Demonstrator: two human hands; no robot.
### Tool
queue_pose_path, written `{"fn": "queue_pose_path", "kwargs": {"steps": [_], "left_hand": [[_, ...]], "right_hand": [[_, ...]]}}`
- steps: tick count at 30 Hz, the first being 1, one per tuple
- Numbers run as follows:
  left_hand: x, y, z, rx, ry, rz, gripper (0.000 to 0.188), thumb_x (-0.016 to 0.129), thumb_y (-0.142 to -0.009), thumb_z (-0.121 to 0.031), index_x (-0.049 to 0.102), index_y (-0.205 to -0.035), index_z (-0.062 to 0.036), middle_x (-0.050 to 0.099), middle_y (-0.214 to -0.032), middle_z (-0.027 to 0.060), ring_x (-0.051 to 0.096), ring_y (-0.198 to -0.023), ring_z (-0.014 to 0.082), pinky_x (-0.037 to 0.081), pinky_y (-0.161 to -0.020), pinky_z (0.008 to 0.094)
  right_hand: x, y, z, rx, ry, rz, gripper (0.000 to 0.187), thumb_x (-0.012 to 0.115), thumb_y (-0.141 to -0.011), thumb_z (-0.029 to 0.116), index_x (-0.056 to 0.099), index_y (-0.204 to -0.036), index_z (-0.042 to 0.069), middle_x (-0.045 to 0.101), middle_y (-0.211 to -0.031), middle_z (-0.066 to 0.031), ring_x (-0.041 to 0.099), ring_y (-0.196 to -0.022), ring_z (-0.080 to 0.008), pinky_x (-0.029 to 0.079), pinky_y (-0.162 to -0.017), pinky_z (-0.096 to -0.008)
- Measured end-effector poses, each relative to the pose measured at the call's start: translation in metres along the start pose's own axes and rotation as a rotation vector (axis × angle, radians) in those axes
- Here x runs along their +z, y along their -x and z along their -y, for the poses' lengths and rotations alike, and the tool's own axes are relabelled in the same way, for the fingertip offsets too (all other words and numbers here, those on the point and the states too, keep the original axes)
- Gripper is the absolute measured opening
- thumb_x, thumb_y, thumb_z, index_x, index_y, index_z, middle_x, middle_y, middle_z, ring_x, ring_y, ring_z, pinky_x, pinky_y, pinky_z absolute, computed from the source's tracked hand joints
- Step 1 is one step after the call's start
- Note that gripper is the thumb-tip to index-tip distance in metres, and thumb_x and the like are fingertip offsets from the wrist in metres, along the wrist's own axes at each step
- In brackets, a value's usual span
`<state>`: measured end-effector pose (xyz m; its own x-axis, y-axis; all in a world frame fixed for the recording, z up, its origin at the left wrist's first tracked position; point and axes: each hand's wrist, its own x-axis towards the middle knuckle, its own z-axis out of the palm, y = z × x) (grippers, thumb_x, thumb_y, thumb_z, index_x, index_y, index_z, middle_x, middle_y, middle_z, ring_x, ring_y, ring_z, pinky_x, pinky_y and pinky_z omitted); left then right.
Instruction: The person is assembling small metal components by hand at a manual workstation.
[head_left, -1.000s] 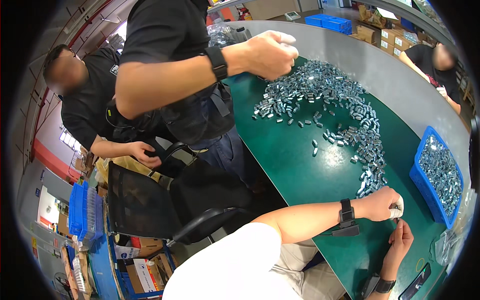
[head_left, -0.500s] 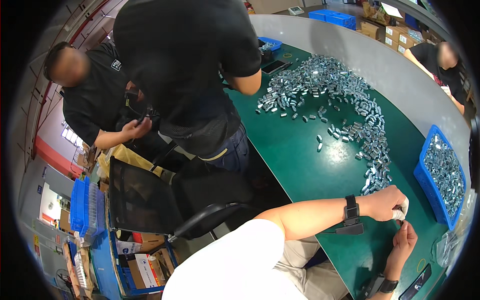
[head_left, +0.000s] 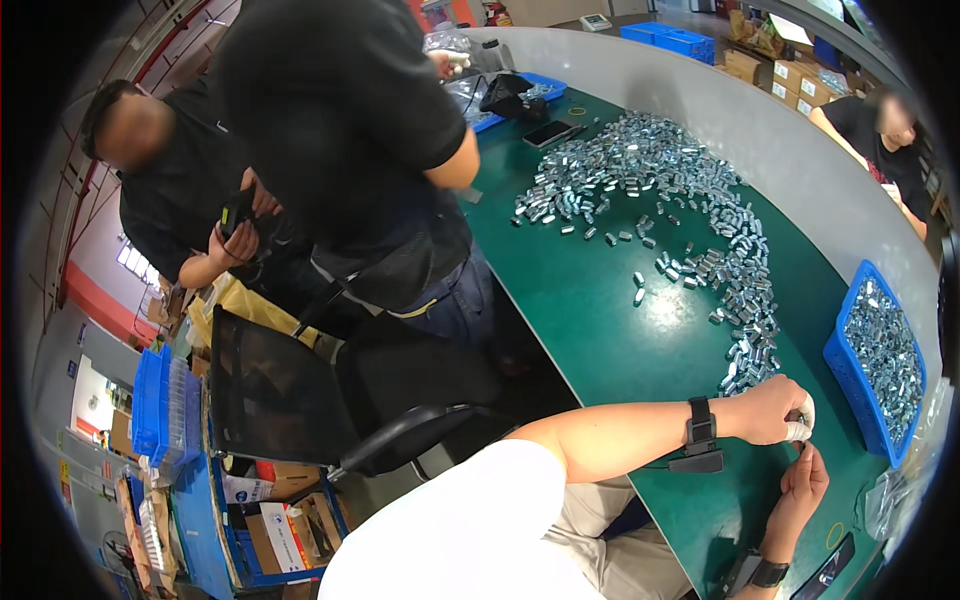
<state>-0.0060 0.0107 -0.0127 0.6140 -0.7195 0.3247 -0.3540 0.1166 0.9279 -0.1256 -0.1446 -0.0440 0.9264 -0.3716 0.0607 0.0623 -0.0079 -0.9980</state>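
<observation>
Over the green table (head_left: 590, 320), your left hand (head_left: 770, 411) and right hand (head_left: 801, 487) are pinching what looks like a small dark piece (head_left: 803, 447) between them.

bright | glare on green tabletop (head_left: 605, 330) | white sleeve (head_left: 455, 525) washed out | fisheye bend, black corners

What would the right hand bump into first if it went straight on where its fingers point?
Probably the left hand, at its white-covered fingertips, just beyond the fingers of the right hand. Whether they touch is too small to tell.
</observation>
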Motion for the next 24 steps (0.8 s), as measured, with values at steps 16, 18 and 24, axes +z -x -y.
{"fn": "queue_pose_path", "kwargs": {"steps": [16, 18, 24], "left_hand": [[-0.006, 0.003, -0.003, -0.009, 0.034, -0.003, 0.007, 0.065, -0.083, -0.004, 0.066, -0.082, 0.0038, 0.067, -0.069, 0.0108, 0.065, -0.062, 0.0162, 0.048, -0.057, 0.0296], [-0.001, 0.001, -0.004, -0.023, 0.068, 0.015, 0.006, 0.064, -0.083, -0.004, 0.065, -0.082, 0.0025, 0.066, -0.068, 0.0089, 0.063, -0.062, 0.0142, 0.048, -0.057, 0.0289], [-0.001, 0.001, 0.002, -0.005, 0.086, -0.028, 0.006, 0.064, -0.082, -0.003, 0.065, -0.08, 0.0024, 0.067, -0.067, 0.009, 0.064, -0.061, 0.014, 0.048, -0.056, 0.0286]], "right_hand": [[-0.006, -0.002, -0.002, 0.014, 0.01, 0.051, 0.032, 0.054, -0.101, 0.025, 0.066, -0.106, -0.004, 0.04, -0.059, 0.0075, 0.026, -0.05, -0.0005, 0.018, -0.045, -0.0211], [-0.01, -0.001, -0.006, 0.007, -0.01, 0.034, 0.032, 0.054, -0.101, 0.026, 0.066, -0.107, -0.004, 0.039, -0.059, 0.0076, 0.026, -0.05, -0.0004, 0.018, -0.046, -0.0211], [-0.006, -0.003, -0.005, 0.009, -0.022, 0.053, 0.033, 0.053, -0.101, 0.025, 0.066, -0.105, -0.005, 0.04, -0.06, 0.0068, 0.027, -0.05, -0.0001, 0.017, -0.045, -0.0208]]}}
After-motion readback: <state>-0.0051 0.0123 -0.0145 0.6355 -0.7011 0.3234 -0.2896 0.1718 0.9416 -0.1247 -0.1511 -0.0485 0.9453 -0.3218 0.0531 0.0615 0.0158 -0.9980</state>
